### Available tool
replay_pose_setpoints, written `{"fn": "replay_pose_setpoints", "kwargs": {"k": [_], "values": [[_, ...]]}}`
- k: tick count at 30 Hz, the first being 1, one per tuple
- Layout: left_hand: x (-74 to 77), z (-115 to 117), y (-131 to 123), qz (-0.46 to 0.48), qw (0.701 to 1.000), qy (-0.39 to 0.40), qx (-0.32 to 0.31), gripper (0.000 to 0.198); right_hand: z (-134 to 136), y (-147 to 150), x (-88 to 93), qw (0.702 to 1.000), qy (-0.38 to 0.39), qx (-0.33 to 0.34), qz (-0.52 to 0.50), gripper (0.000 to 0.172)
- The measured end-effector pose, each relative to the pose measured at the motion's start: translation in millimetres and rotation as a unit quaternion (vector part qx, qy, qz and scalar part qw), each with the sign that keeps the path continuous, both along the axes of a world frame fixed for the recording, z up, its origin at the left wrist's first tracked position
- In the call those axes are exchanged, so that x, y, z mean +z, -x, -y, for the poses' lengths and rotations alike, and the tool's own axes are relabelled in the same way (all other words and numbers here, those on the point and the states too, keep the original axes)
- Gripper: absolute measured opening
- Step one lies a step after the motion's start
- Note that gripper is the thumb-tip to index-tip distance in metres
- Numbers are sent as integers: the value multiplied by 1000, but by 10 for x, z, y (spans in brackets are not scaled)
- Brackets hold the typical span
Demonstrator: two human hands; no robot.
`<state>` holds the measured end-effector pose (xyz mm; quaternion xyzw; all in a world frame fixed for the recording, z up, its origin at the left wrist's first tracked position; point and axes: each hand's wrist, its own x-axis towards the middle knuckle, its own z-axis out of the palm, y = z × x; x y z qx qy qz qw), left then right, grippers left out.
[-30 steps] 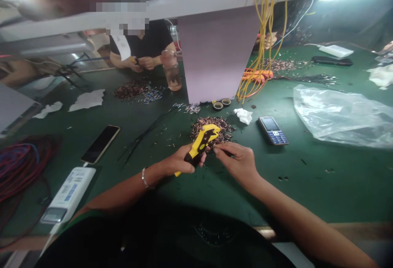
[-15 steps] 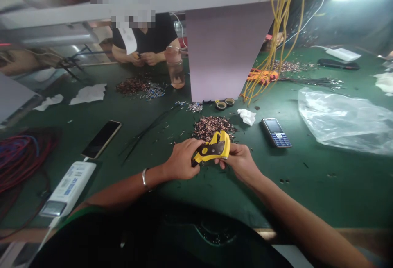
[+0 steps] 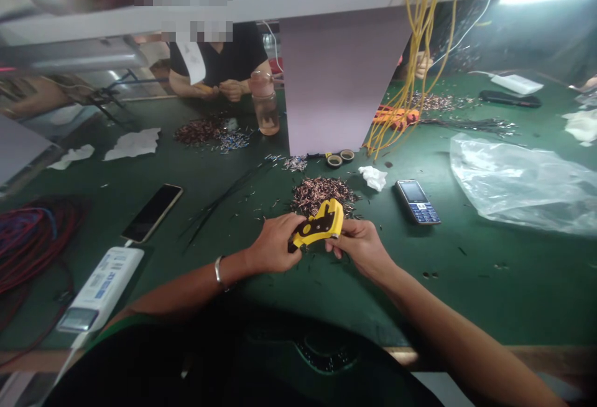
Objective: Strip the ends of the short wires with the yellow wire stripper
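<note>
A yellow-and-black wire stripper lies nearly level between my hands, its jaw end towards my left hand. My left hand grips its body from the left. My right hand holds its right end with bunched fingers. Just beyond the tool is a heap of short copper-coloured wire pieces, which the tool partly covers. Loose black wire bits lie scattered on the green bench mat around my hands.
A smartphone and a white power strip lie to my left, beside a red-and-blue wire coil. A keypad phone and a plastic bag lie right. A co-worker's hands work across the bench.
Compared with a second ago, the stripper has swung from a steep tilt to nearly level, and my right hand has closed onto its end. Little has moved in the last half second.
</note>
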<state>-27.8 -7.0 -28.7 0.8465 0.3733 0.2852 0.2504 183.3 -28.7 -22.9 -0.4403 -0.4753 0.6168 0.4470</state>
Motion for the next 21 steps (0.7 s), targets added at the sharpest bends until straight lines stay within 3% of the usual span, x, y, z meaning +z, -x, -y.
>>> {"fn": "replay_pose_setpoints", "kwargs": {"k": [21], "values": [[-93, -4, 14, -67, 996, -66, 13, 24, -7, 6, -11, 1000, 2, 16, 26, 16]]}}
